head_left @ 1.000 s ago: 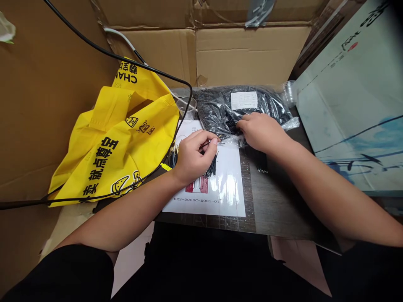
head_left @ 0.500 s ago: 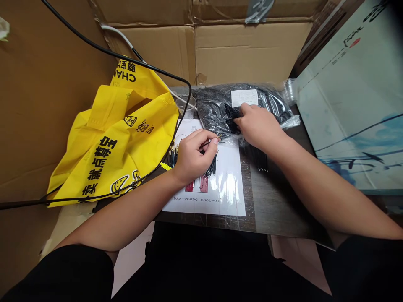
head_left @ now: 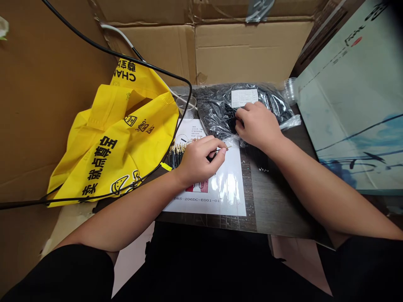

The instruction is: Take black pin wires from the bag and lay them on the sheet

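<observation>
- left hand over the printed sheet, thumb and fingers pinched narrow on a thin black wire, gold pin tip sticking out to the right
- right hand on the mouth of a clear plastic bag of black wires, fingers curled down over the wires; cannot tell if they are actually gripping any
- printed sheet in a glossy plastic sleeve lies on the table, under the left hand, code DRS-206DC-E001-01 along its lower edge
- bunch of black wires with gold pin ends lies on the sheet, just left of the left hand
- few loose wire ends on the table, just below the right hand
- white label on the bag, beyond the right hand
- yellow fabric bag with black print crumpled left of the sheet, black cable running across it
- small clear plastic cup at the top edge of the sheet
- stack of clear cups lying past the bag's far right end
- pale blue printed box on the right, cardboard box walls behind
</observation>
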Demonstrator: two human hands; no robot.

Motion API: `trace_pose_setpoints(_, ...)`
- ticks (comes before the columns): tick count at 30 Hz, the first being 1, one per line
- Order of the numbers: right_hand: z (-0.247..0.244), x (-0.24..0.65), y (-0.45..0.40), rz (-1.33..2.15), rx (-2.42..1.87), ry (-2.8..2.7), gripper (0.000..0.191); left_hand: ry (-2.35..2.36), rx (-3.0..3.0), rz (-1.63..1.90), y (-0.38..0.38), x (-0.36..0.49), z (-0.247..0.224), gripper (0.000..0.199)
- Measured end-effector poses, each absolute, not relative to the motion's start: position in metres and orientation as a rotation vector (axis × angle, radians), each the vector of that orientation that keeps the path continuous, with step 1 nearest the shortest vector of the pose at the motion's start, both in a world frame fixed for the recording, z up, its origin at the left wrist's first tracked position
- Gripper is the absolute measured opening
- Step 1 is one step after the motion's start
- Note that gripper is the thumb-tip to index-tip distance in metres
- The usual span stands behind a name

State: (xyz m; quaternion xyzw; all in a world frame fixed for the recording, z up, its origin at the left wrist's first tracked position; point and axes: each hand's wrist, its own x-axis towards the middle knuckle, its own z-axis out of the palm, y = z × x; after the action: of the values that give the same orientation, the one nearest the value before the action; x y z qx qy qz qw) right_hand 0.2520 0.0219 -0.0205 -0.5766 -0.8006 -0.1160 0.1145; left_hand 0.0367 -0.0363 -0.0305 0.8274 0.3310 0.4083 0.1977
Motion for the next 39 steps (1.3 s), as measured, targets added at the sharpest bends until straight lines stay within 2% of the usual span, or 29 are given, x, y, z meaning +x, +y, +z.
trace_pose_setpoints(10,-0.001,0.257,-0.018,-0.176,-1.467,-2.183,0.036,0.9,2.408,1.092,-0.038,0.037,-0.03,0.015)
trace_pose_setpoints(18,-0.019,0.253,-0.076,0.151,-1.22,-2.02,0.009,0.864,2.502,1.012,-0.038,0.038,-0.03,0.018)
trace_pose_setpoints(26,-0.037,0.252,-0.073,0.127,-1.029,-2.105,0.014,0.78,2.625,0.98,-0.037,0.039,-0.032,0.017)
trace_pose_setpoints(39,-0.04,0.259,-0.071,0.124,-0.989,-2.1,0.012,0.808,2.634,0.958,-0.037,0.038,-0.033,0.018)
